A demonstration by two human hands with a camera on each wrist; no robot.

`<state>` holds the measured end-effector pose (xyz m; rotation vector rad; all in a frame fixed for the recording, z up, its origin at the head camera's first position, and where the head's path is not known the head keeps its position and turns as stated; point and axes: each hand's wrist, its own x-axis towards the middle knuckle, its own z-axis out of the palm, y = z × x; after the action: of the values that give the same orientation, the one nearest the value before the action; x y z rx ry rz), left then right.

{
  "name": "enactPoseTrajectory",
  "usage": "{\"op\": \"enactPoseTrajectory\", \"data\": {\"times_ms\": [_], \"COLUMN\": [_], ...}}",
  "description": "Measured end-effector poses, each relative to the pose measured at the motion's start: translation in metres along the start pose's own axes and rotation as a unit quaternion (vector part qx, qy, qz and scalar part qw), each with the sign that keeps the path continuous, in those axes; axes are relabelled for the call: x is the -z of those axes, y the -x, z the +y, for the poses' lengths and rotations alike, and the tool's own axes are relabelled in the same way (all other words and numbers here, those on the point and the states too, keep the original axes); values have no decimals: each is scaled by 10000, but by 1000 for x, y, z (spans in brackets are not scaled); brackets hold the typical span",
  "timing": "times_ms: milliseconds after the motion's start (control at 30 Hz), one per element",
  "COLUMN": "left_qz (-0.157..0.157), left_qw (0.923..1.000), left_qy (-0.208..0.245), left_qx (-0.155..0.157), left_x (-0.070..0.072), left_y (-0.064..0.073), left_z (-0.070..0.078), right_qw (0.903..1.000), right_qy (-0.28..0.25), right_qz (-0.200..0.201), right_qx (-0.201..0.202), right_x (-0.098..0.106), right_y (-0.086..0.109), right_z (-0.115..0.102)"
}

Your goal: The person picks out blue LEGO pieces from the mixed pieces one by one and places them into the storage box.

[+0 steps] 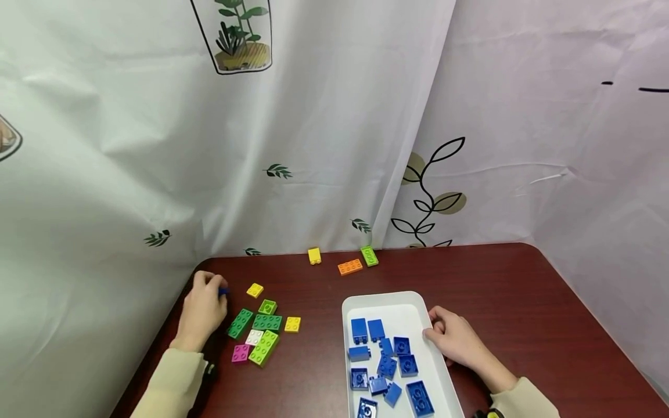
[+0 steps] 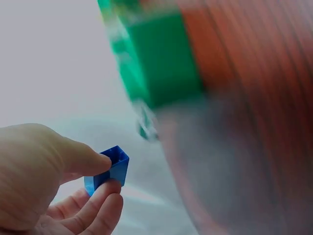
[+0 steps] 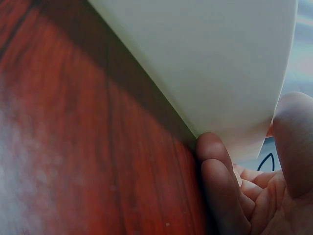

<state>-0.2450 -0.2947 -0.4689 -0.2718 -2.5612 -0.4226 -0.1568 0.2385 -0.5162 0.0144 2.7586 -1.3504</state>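
Note:
Thumb and fingers of my left hand [image 1: 201,310] pinch a small blue building brick [image 2: 117,164] above the table's left side; its hollow underside shows in the left wrist view. My right hand [image 1: 460,342] grips the right side of a white tray [image 1: 436,377], thumb at the rim and fingers against the outer wall. Inside the tray lie several blue bricks [image 1: 359,330], some with studs up, others overturned. Close to the left hand is a loose group with a dark green brick [image 1: 240,323], a magenta brick [image 1: 241,353], a white brick [image 1: 254,337] and a lime brick [image 1: 263,348].
A yellow brick [image 1: 314,256], an orange brick [image 1: 350,267] and another lime brick [image 1: 369,256] lie along the back edge of the brown table [image 1: 496,278]. Smaller yellow bricks [image 1: 292,324] sit around the left group. A printed curtain [image 1: 324,116] hangs behind.

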Motion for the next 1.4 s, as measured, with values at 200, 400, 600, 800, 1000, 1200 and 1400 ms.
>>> {"op": "enactPoseTrajectory", "data": {"times_ms": [200,400,600,800,1000,1200,1400], "left_qz": [271,131,-132,-428,-1211,-1588,-2053], "left_qw": [9965,9882,9782,9702,9572,9344,9124], "left_qy": [197,271,421,681,1153,1482,1362], "left_qx": [-762,-1500,-2027,-2285,-2365,-2824,-3267], "left_x": [-3,-2,-6,-9,-10,-13,-19], "left_y": [0,7,23,41,58,67,72], "left_z": [51,100,142,175,202,222,240], "right_qw": [10000,10000,10000,10000,9999,10000,10000], "right_qy": [-18,-40,-40,-92,-124,-77,-24], "right_qz": [5,11,-5,16,26,-14,27], "right_qx": [-2,-23,27,10,27,20,-53], "right_x": [-1,-1,-1,-1,0,0,-1], "right_y": [0,0,0,1,2,1,0], "right_z": [1,2,1,-1,-2,-1,0]}}
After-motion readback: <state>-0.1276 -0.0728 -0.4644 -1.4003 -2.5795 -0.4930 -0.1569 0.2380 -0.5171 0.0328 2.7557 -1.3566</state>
